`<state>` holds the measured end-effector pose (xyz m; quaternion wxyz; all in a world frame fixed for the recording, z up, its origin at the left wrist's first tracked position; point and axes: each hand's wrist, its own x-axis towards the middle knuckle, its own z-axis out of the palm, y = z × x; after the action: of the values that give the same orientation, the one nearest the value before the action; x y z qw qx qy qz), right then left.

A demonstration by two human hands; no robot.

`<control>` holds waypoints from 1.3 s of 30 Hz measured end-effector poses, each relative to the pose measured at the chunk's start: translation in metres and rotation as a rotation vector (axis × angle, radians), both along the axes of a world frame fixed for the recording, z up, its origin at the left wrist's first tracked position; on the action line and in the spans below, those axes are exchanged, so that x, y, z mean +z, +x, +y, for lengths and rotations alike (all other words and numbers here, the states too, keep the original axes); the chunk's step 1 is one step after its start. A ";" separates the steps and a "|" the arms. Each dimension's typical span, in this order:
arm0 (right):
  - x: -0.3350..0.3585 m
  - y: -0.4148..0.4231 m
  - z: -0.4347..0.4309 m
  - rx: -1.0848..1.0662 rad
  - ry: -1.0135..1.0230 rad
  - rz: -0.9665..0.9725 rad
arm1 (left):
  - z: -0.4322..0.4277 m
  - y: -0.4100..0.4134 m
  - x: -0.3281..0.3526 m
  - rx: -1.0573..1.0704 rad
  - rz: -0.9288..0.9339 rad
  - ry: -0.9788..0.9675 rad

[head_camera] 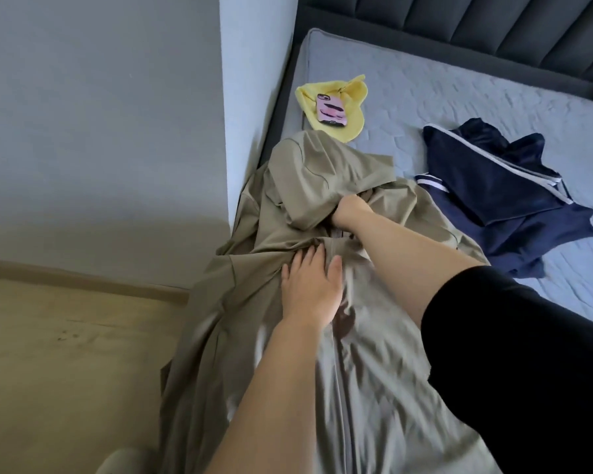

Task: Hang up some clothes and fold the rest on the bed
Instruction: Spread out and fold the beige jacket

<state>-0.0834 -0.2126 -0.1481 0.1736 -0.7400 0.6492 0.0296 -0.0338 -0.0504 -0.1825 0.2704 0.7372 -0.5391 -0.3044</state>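
Along the left edge of the pale blue quilted bed, spilling off toward the floor: a large olive satin zip-front garment, bunched at its far end. Just to its right on the mattress, a crumpled navy blue garment with white stripes. At the olive cloth's far end, a small yellow cloth, its near edge partly covered. Pressed flat on the olive garment's middle beside the zip, left hand, fingers straight and close together, thumb apart. Farther up, right hand, fingers curled into a fold of the same fabric, tips buried and unseen. Atop the yellow cloth, a pink-cased phone. Judged as straightening the olive garment ahead of folding or hanging; probably calls next for drawing the bunched upper part flat while pinning the middle. Hard to say what kind of garment; lower hem cut off by the frame; no hanger in view.
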 end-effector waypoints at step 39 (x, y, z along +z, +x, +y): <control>-0.062 -0.189 0.205 -0.043 -0.188 -0.124 | 0.121 -0.081 -0.035 -0.510 -0.593 -0.003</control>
<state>-0.2721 -0.0079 -0.2096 0.1437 -0.7394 0.6528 -0.0812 -0.1146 0.0706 -0.2174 0.0196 0.6353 -0.7602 -0.1347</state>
